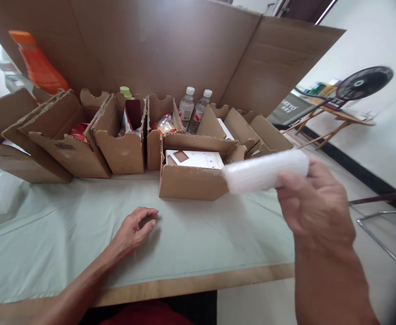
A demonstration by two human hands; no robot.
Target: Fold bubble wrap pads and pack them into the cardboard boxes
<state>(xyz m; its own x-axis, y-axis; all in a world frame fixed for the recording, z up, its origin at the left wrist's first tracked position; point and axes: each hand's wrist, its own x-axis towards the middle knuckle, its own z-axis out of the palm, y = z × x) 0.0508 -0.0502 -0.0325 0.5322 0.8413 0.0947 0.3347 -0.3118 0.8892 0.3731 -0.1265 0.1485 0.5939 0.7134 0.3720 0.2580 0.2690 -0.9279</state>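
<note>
My right hand is raised at the right, its fingers wrapped round a white, bubble-wrapped bundle, slightly blurred. The bundle's far end is in front of the right corner of a low cardboard box, which holds a white box with brown squares on it. My left hand rests on the pale green cloth, fingers curved, with a gap between thumb and fingers and nothing in them.
Behind stands a row of open cardboard boxes with packets inside. Two clear bottles and an orange bottle stand before a tall cardboard panel. A black fan is at the right, beyond the table.
</note>
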